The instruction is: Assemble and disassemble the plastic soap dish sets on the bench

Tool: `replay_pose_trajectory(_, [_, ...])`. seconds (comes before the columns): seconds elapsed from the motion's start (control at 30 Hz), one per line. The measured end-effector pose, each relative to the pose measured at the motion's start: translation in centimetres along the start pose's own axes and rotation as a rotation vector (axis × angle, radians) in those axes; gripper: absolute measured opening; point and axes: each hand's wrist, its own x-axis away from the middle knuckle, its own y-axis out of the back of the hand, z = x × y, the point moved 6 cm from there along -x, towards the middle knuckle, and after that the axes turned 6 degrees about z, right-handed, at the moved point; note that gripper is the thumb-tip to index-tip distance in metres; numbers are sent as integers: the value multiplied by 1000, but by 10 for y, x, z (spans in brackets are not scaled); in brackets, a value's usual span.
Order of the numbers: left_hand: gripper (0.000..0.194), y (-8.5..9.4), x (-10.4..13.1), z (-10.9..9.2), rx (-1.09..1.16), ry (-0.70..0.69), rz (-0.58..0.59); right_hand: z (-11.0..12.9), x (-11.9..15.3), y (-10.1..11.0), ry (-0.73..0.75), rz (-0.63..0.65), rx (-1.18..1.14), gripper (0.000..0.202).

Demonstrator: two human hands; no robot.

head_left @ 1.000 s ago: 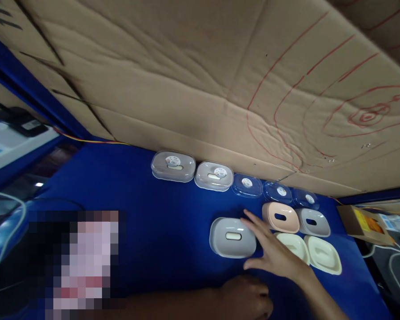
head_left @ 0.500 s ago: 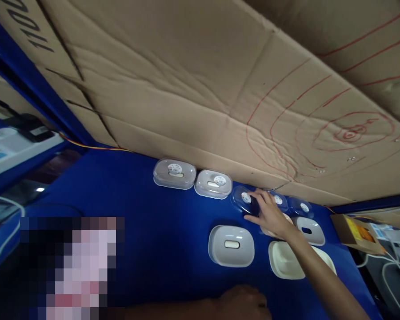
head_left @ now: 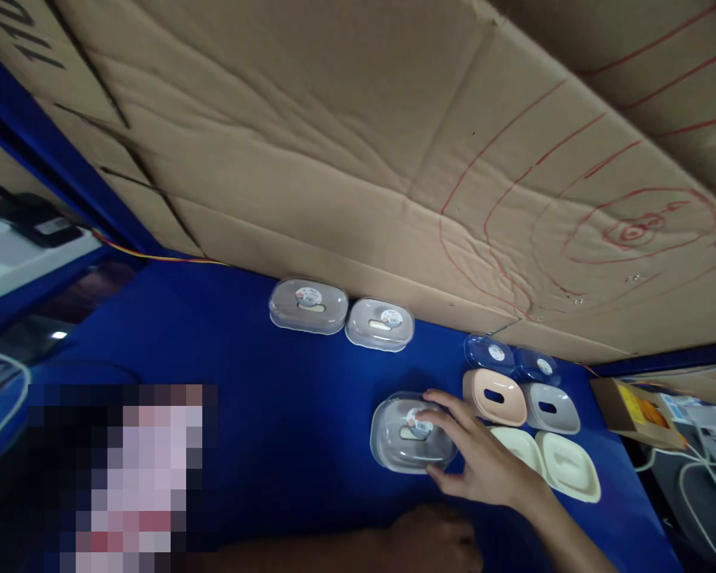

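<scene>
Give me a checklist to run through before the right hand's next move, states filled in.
1. Clear lid positioned over the gray dish: ok.
2. Lid seated flush all round: cannot tell; fingers hide the right edge.
3. Right hand free of the lid: not ok; thumb and fingers are on it.
4. Left hand apart from the dish: ok; it is nearer the person.
5. Spare lids at hand: ok; two lie by the cardboard.
6. Peach dish covered: not ok; no lid on it.

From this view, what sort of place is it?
Likely a makeshift indoor workstation: a blue table, cardboard standing behind it, and lids and trays laid out in rows.
</scene>
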Motion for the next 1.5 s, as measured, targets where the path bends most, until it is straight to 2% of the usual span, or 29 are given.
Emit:
replay_pose_trajectory(0.13, [21,-1,0,-1,26,-11,17,2,-1,-9,23,-58,13,75])
replay_pose_trajectory(0.33, [17,-6,2,0,84,26,39,8,8,-12,135,-196,65,74])
replay_pose_trajectory(0.53, [15,-13,2,-1,99,35,42,3,13,-26,124,-170,73,75])
replay_pose_trajectory(0.77, [15,-15,1,0,62,30,28,13,10,-32,164,-180,189,80])
replay_pose_trajectory(1.0, [19,-12,3,-1,38,2,18,11,2,-38,157,-128,91,78])
replay_pose_trajectory(1.1, [21,-13,3,0,29,8,17,-2,-1,-30,125,-166,66,75])
replay_pose_trajectory(1.33, [22,-17,5,3,-1,-22,4,-46,-11,17,-136,-345,300,68])
replay_pose_trajectory(1.5, [22,-24,-1,8,-43,-30,25,-67,-36,29,-237,-434,334,68])
